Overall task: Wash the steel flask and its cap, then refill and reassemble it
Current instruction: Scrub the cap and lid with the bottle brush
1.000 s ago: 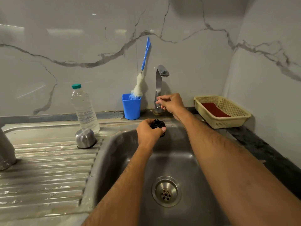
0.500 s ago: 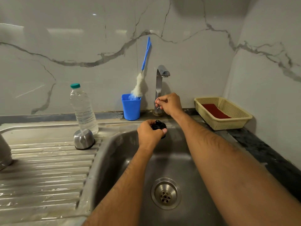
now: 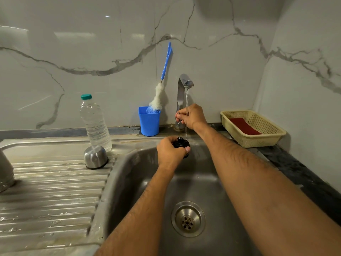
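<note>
While water runs in a thin stream from the tap spout (image 3: 186,82) near the middle of the frame, my right hand (image 3: 193,115) is curled around the small tap handle (image 3: 178,118) at the base of the faucet, fingers pinching it. Just below, my left hand (image 3: 170,151) grips the black stopper cap (image 3: 181,144) over the back edge of the steel sink (image 3: 203,182), with the stream falling just beside the cap's right edge. At the left edge of the frame, a steel flask body (image 3: 5,172) stands on the ribbed drainboard (image 3: 51,191), only partly in view. A steel cup lid (image 3: 95,157) sits upside down on the drainboard, touching a clear plastic water bottle (image 3: 95,122) behind it. A blue cup (image 3: 149,121) holding a bottle brush (image 3: 158,97) stands left of the tap, and a yellow basket (image 3: 258,137) with a red pad (image 3: 244,125) lies at right.
</note>
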